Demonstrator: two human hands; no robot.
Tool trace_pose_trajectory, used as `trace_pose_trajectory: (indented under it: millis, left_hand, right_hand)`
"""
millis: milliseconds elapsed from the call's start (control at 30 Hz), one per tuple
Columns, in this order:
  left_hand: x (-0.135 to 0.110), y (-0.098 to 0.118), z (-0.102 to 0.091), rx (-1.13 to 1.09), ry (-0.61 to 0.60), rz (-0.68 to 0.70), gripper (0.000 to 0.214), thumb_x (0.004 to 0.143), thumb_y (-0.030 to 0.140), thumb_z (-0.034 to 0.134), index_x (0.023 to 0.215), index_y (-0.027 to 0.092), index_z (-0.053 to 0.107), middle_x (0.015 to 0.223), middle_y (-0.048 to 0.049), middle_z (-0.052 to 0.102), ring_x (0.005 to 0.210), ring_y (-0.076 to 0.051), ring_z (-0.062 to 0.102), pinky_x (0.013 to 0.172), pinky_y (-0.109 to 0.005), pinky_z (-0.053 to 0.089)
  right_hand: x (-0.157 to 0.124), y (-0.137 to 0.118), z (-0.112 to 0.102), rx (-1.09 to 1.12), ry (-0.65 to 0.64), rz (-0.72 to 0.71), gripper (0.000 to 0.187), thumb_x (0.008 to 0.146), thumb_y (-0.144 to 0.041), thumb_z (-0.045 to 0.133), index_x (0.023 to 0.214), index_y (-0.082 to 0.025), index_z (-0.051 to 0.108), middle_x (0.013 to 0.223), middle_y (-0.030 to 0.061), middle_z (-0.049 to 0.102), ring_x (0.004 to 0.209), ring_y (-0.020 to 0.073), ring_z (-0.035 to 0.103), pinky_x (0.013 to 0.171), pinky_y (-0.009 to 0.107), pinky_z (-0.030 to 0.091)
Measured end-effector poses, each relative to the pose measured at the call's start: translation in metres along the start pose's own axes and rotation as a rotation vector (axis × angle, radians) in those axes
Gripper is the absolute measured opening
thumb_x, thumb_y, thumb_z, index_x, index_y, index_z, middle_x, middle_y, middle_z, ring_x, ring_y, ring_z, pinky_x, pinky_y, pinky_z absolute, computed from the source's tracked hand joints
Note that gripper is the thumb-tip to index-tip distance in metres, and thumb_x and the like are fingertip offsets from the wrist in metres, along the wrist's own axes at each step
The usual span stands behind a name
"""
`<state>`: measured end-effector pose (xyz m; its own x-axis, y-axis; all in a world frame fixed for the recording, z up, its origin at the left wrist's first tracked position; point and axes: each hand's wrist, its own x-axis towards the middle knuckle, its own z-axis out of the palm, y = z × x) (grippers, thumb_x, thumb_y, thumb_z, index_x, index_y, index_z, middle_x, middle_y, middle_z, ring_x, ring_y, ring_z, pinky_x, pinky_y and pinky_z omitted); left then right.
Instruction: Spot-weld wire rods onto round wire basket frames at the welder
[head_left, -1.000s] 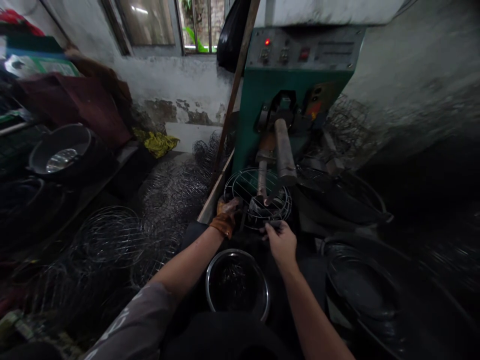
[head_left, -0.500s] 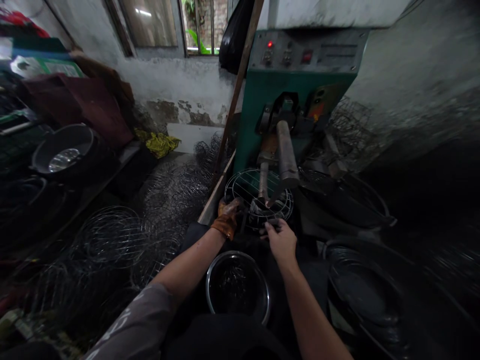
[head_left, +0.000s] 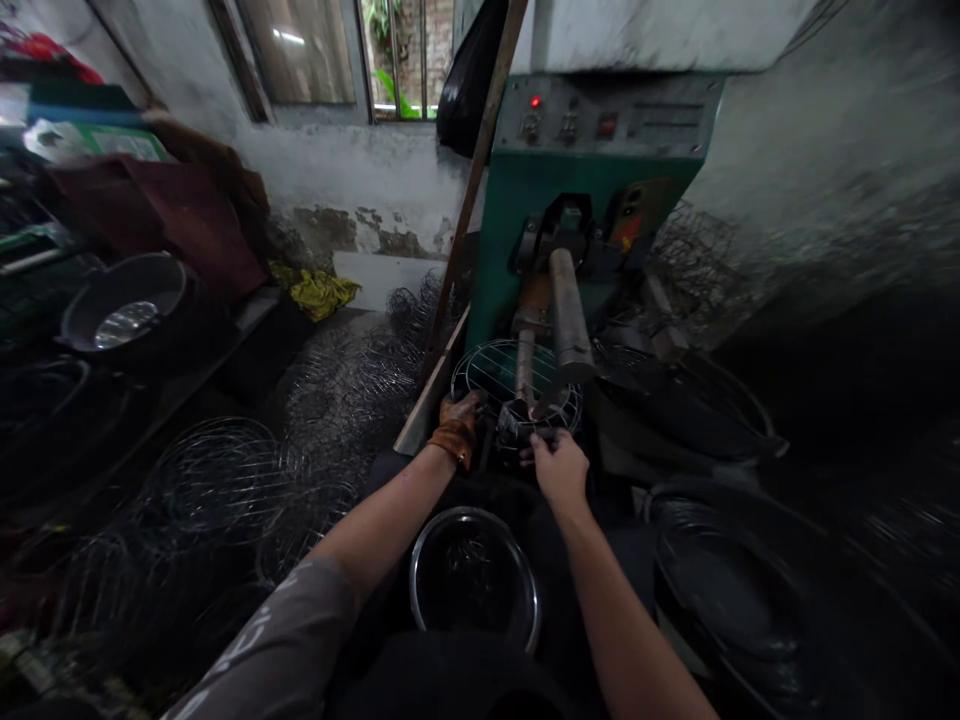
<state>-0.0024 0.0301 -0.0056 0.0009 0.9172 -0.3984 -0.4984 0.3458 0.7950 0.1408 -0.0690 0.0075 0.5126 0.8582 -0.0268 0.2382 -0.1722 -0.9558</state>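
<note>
A round wire rack (head_left: 499, 352) lies under the electrode arms of a green spot welder (head_left: 600, 180), around the lower electrode (head_left: 526, 365). My left hand (head_left: 459, 420), in a worn orange-brown glove, is closed on the rack's left rim. At the near rim is my right hand (head_left: 556, 465), bare, its thumb and fingers pinched together. Whatever is between those fingertips is too small and dark to make out. The upper electrode arm (head_left: 571, 315) hangs over the rack's right side. Below my hands sits a metal-rimmed bowl (head_left: 414, 580) holding small shiny metal pieces (head_left: 469, 562).
Piles of wire racks (head_left: 217, 470) cover the floor at left. Dark pans (head_left: 727, 570) are stacked at right. A wooden board (head_left: 431, 385) edges the work spot. A black bucket (head_left: 180, 275) and yellow cloth (head_left: 319, 292) lie farther left.
My right hand has moved slightly up and left, its fingertips now against the rack's near rim. The left hand keeps hold of the rack. The whole view has tilted slightly.
</note>
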Motion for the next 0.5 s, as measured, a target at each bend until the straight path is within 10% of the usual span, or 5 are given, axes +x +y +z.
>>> trace_pose_trajectory:
  millis: [500]
  left_hand:
    - [0.016, -0.008, 0.004, -0.038, -0.005, -0.068, 0.034, 0.072, 0.023, 0.088, 0.093, 0.022, 0.061, 0.065, 0.0033, 0.06, 0.061, -0.013, 0.061, 0.058, -0.024, 0.048]
  right_hand:
    - [0.009, -0.009, 0.003, -0.153, -0.024, 0.024, 0.01, 0.084, -0.034, 0.054, 0.088, -0.025, 0.056, 0.058, 0.0018, 0.068, 0.052, 0.0234, 0.069, 0.055, 0.033, 0.056]
